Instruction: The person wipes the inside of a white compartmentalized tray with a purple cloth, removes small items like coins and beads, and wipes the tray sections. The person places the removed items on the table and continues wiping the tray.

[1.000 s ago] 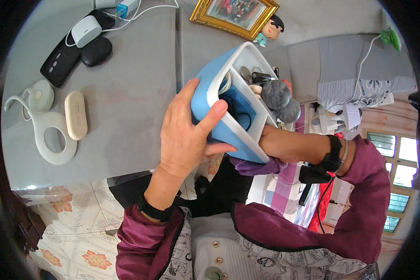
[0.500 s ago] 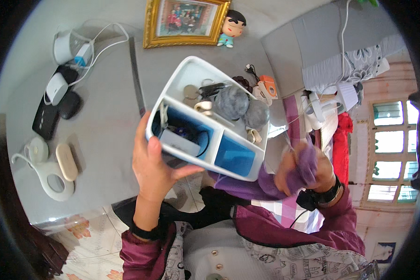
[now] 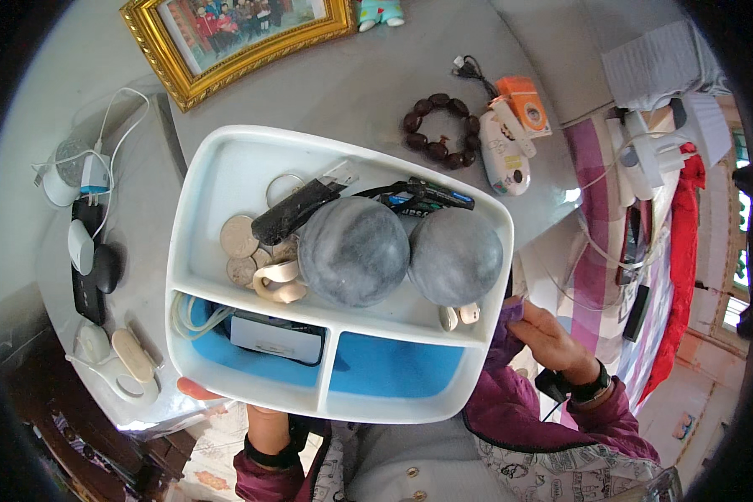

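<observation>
Your left hand (image 3: 198,389) is under the box's (image 3: 397,372) lower-left corner, its finger grip mostly hidden, impossible to tell; your right hand (image 3: 552,339) pinches a purple cloth (image 3: 502,341) beside the right edge.

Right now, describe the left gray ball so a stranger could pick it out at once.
Find the white-and-blue organizer in the middle of the view, then its wide upper compartment. The left gray ball sits there, just right of the black stick. It looks bigger and more clearly streaked than the right gray ball beside it.
</observation>
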The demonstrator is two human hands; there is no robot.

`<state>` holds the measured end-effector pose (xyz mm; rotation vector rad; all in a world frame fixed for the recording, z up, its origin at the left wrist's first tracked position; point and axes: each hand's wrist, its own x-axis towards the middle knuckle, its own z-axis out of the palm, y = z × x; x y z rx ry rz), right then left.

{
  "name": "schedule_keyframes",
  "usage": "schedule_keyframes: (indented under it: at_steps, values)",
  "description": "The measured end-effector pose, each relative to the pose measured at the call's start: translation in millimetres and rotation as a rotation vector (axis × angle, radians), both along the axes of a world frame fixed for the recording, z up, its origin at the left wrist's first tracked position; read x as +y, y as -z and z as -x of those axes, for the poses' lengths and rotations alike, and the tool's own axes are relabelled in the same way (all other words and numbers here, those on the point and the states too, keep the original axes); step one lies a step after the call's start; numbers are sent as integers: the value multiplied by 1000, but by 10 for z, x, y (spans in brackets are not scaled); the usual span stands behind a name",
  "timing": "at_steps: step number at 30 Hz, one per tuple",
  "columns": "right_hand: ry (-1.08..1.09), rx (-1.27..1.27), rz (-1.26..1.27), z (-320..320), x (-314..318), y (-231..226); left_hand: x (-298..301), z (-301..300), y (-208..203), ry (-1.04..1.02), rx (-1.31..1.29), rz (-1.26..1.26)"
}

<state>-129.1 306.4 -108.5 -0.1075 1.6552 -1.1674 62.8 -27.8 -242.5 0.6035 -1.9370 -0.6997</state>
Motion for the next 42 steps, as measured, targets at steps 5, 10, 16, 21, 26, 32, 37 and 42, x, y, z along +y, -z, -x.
schedule_keyframes:
  at_steps: [5,10,16,21,26,32,37,42]
  values:
    - [5,24,19,178,-138,-18,-20,49,-55,-16,20,6]
    - [-214,233,-107,195,-147,-47,9,40,-114,-17,30,8]
    - [244,463,441,-50,-371,34,2,68,-163,0,71,18]
    - [141,918,523,-543,-901,593,22,214,-153,141,328,-198]
    - [-216,759,469,-550,-597,696,45,254,-320,167,-205,152]
    - [-152,750,647,-326,-383,-148,674,-297,-1071,198,-187,21]
    - [-514,544,883,-431,-624,-487,1259,-495,-1438,706,-179,-697]
    - [-10,1264,556,-189,-612,-440,942,-502,-1811,-55,-33,-543]
